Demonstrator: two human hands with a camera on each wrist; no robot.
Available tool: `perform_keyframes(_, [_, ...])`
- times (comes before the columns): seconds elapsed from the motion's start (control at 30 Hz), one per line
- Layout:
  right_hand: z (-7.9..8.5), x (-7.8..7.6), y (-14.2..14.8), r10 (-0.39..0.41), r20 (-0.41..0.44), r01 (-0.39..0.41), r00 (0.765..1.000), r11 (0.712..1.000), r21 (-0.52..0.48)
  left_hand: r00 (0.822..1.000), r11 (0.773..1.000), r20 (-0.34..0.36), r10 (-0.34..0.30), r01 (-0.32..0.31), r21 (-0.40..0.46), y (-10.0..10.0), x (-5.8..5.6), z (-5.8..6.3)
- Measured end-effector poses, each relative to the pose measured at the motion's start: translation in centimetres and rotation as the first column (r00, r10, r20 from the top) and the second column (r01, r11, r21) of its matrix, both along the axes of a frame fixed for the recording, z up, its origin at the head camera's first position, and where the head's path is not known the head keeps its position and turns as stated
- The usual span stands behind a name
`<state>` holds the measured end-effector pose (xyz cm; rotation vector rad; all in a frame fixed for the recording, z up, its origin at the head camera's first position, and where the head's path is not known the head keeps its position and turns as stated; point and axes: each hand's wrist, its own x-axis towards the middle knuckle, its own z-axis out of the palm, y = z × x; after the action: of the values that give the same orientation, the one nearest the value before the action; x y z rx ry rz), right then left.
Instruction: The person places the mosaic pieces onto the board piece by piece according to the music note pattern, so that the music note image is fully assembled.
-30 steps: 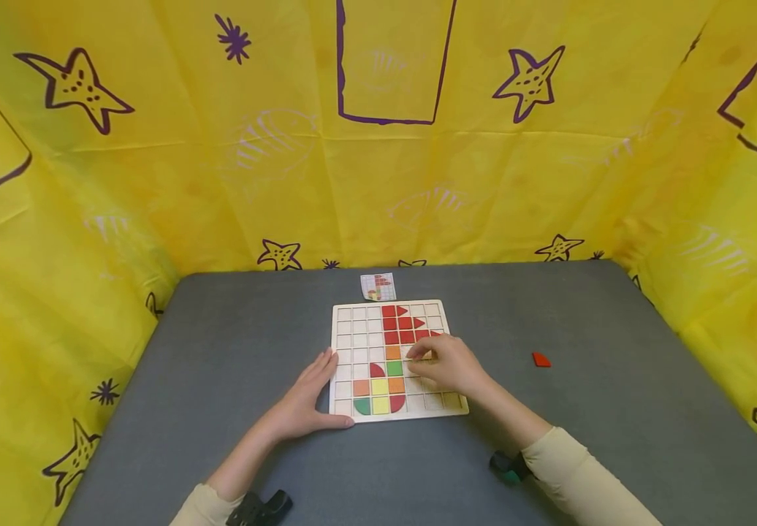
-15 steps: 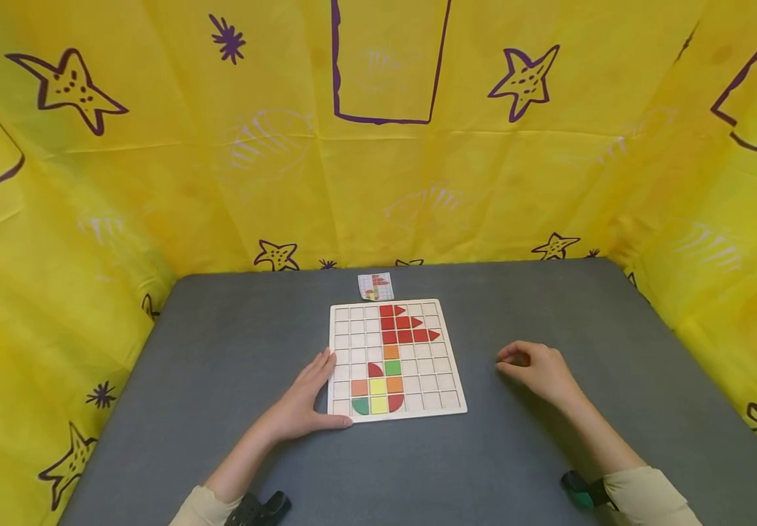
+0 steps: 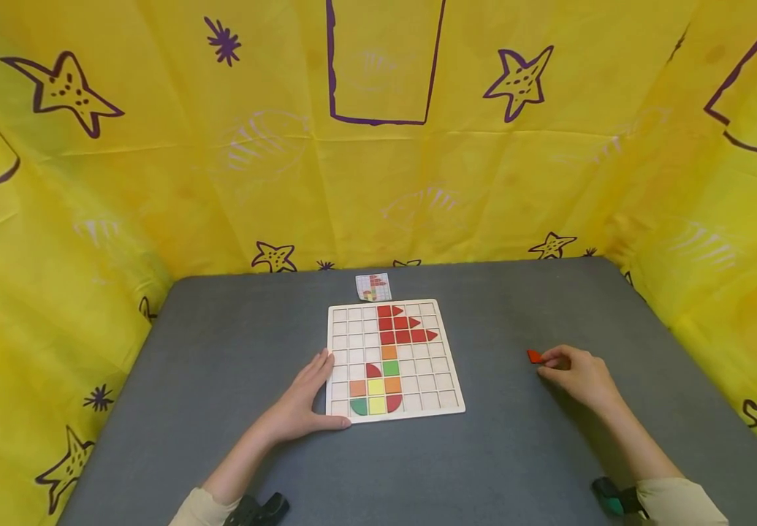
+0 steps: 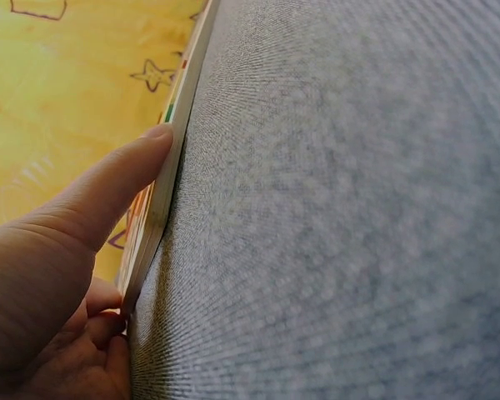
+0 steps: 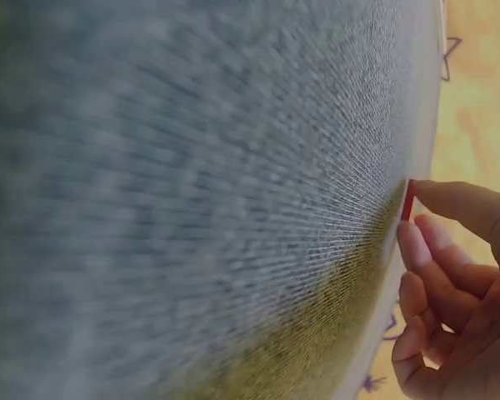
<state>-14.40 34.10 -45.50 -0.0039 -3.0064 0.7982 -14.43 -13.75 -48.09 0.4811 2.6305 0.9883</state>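
A square wooden grid board (image 3: 427, 365) with coloured tiles set in its cells lies mid-table. My left hand (image 3: 301, 398) spans its near left corner, thumb (image 4: 150, 150) along the front edge and the straight fingers against the left side. Well to the right of the board, my right hand (image 3: 579, 374) pinches a small red quarter-round tile (image 3: 534, 356). The right wrist view shows this red tile (image 5: 408, 200) edge-on between thumb and fingertip, close at the tabletop.
Behind the board lies a small pattern card (image 3: 374, 287) with a coloured grid picture. Red, orange, yellow and green tiles fill part of the board. Yellow printed cloth (image 3: 378, 183) walls the grey table (image 3: 253, 314) at the back and sides.
My right hand has moved from over the board out to the right and now has the red quarter-round tile between its fingertips. The left hand stays at the board's corner.
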Motion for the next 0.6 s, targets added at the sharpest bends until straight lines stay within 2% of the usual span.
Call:
perform_keyframes(0.33, [-0.2, -1.6, 0.1, 0.058, -0.078, -0.058, 0.995, 0.998, 0.006, 1.0, 1.0, -0.013, -0.008, 0.008, 0.005, 0.0, 0.0, -0.2])
perform_keyframes(0.6, [-0.3, -2.3, 0.4, 0.062, -0.068, -0.061, 0.996, 0.998, 0.023, 1.0, 1.0, -0.011, -0.006, 0.006, -0.001, -0.1, 0.0, -0.1])
